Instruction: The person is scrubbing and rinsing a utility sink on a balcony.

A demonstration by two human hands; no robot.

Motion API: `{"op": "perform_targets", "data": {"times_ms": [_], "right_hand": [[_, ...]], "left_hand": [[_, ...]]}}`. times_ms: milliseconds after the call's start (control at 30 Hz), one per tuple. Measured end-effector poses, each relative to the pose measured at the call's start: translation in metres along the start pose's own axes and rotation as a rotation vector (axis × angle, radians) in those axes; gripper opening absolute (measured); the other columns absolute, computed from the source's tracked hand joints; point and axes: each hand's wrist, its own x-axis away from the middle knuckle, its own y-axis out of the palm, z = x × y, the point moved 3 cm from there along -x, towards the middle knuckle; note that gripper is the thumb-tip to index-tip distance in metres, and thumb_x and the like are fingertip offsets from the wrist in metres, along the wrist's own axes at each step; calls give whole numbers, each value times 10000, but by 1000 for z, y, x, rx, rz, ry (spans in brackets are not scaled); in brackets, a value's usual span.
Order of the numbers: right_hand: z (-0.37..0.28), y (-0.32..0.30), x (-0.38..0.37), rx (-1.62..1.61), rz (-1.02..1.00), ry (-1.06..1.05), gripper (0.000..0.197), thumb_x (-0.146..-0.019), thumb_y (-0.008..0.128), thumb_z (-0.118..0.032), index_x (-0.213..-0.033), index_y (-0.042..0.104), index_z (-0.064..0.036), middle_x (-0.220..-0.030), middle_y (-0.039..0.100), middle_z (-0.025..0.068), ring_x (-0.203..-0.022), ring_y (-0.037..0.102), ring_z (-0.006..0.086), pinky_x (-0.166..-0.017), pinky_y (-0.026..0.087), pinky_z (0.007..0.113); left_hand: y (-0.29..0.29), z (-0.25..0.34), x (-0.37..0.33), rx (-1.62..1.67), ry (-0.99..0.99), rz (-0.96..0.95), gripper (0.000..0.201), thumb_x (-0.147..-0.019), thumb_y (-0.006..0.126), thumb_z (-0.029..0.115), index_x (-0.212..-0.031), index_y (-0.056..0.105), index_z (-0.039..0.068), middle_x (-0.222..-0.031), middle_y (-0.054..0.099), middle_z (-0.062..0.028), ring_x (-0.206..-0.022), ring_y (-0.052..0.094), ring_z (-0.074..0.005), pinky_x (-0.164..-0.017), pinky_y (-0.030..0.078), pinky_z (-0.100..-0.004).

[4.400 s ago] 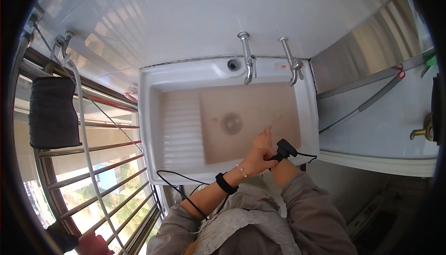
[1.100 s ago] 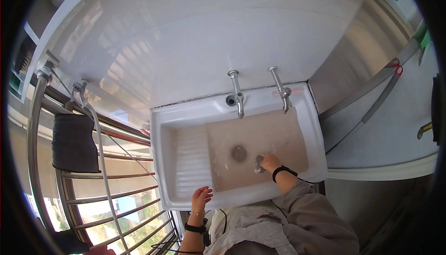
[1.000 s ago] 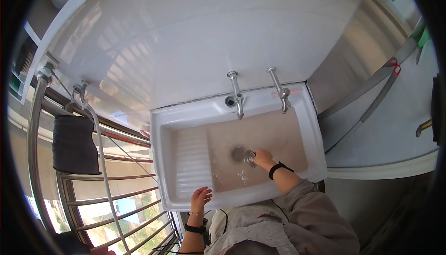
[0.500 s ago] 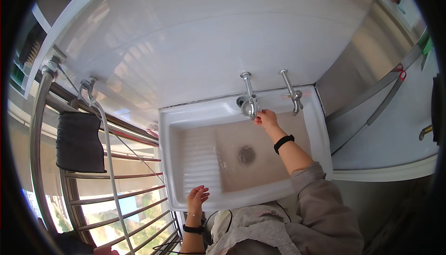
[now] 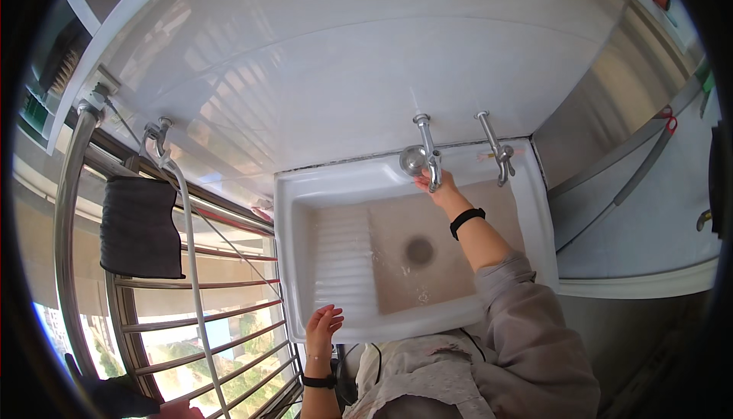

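Dish (image 5: 413, 160), count 1: small, round, silver-grey metal, shiny, shallow-bowl shape, brighter toward the rim. Too small to tell if perforated. At the back ledge of the sink (image 5: 540, 240), just left of the left tap (image 5: 430, 152); can't tell if resting on the ledge or held just above it.

Right hand (image 5: 441, 190) at the dish's near edge, reaching across the basin, partly hidden by the left tap. Fingers bent toward the dish; can't tell if closed on it. Left hand (image 5: 324, 323) over the sink's front-left rim, fingers loosely curled, half spread. Wristbands: 2, both black, right wristband (image 5: 467, 222) and left wristband (image 5: 319, 381).

Taps over the sink: 2, both chrome, with the right tap (image 5: 500, 156) well clear of the dish. Sink: 1, white, with 1 ribbed slope (image 5: 343, 259) on the left, 1 dark round drain (image 5: 419, 252) mid-floor, beige-looking bottom.

Further left: 1 wall tap (image 5: 158, 138), 1 pale hose (image 5: 197, 282) running down, 1 dark grey pad (image 5: 141, 227) hanging by the barred window (image 5: 237, 310). Far right: 1 grey padded rod (image 5: 640, 174) with red loop end.
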Motion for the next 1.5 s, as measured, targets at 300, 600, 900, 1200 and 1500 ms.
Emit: {"op": "perform_targets", "data": {"times_ms": [300,600,900,1200,1500], "right_hand": [[-53,-58,136,795,-424,260,498,-799,565,-263,-1235,437,-60,-1148,533,123,-1025,524,235,-892,393,391],[-104,-118,243,1039,-480,-102,356,-806,570,-239,-1114,547,-63,-1096,563,121,-1029,524,253,-858,417,338],[-192,-51,420,1092,-867,-1152,224,-755,580,-98,-967,602,-32,-1061,583,115,-1044,497,271,-859,404,343],[-223,-44,611,163,-1217,-1090,232,-871,471,-209,-1071,503,-96,-911,578,88,-832,524,257,-749,441,379],[-243,-73,633,51,-1247,-1421,240,-854,486,-252,-1057,528,-131,-904,563,56,-804,518,218,-736,435,352]], "left_hand": [[50,49,17,75,169,-328,236,-885,453,157,-1081,514,40,-1023,581,-117,-876,573,-179,-803,441,-308],[141,141,122,-187,726,-651,359,-845,524,284,-1075,499,9,-1114,487,-143,-952,530,-192,-869,397,-340],[242,177,338,-191,1427,-1034,407,-864,409,479,-1011,492,109,-1023,482,-134,-975,486,-258,-885,376,-395],[308,120,415,-86,1350,-908,337,-872,345,404,-904,481,96,-1151,511,6,-1096,438,-182,-1000,281,-455],[307,110,438,15,1735,-837,320,-868,371,387,-944,486,98,-1137,512,2,-1097,434,-183,-994,283,-431]]}}
